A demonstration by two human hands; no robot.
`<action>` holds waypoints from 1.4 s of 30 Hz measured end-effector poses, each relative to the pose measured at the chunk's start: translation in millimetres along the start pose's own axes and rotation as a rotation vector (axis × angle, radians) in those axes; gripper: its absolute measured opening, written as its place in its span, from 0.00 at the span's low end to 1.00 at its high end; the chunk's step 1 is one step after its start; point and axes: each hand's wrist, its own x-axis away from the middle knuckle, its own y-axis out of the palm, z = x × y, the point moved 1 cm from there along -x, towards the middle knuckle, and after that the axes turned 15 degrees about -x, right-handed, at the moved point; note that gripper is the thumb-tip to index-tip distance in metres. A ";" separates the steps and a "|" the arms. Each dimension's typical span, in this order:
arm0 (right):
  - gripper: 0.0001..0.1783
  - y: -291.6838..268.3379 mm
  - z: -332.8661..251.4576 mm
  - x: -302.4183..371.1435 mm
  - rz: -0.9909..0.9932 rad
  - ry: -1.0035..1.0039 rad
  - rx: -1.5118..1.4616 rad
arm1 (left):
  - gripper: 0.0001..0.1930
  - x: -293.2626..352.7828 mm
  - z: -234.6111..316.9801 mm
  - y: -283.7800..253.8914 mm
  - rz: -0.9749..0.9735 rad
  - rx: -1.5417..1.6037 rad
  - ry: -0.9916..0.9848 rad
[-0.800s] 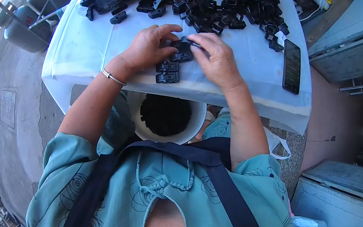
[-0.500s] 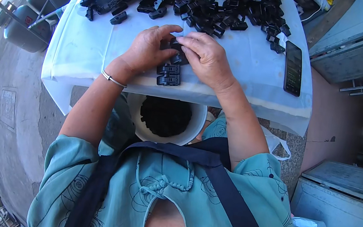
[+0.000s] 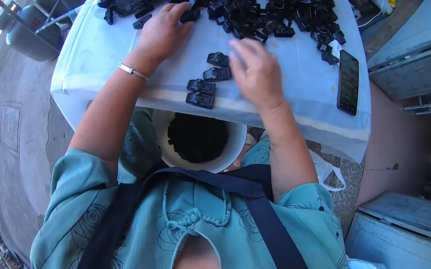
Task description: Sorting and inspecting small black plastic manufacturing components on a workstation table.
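Four small black plastic parts stand in a short column near the table's front edge: a pair of black clips (image 3: 200, 93) close together, and above them two more black plastic parts (image 3: 218, 66), slightly turned. My left hand (image 3: 161, 33) reaches to the near edge of the heap of black plastic parts (image 3: 251, 13), its fingers and thumb apart beside a single black part (image 3: 190, 16). No firm grip on that part shows. Just right of the column my right hand (image 3: 259, 71) hovers with fingers spread, slightly blurred, nothing visible in it.
A white sheet (image 3: 103, 60) covers the table. A phone (image 3: 348, 82) lies at its right side. Under the front edge, between my knees, stands a white bucket (image 3: 236, 143) holding black parts. Grey cylinders (image 3: 34, 32) stand at the left, a metal cabinet (image 3: 396, 236) at the right.
Both hands have come apart from the black parts they were handling together. My left hand has moved up and left to the heap; my right has shifted slightly right, uncovering the column's upper parts.
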 end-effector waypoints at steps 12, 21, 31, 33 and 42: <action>0.12 -20.3 20.7 -5.6 0.251 0.157 0.107 | 0.17 22.4 25.0 -32.7 -0.321 -0.152 -0.054; 0.09 -25.7 3.9 6.5 -0.004 0.234 0.119 | 0.18 14.3 -3.8 -19.7 -0.011 -0.069 0.529; 0.20 -24.6 2.6 12.1 -0.125 0.047 -0.027 | 0.14 18.5 27.6 0.8 -0.267 0.421 0.223; 0.22 -33.9 -1.5 11.8 -0.309 0.175 -0.249 | 0.13 27.3 25.3 -9.6 -0.319 0.461 0.282; 0.18 1.8 -4.2 1.1 -0.039 -0.015 -0.215 | 0.28 37.1 26.1 -12.9 -0.388 0.528 0.238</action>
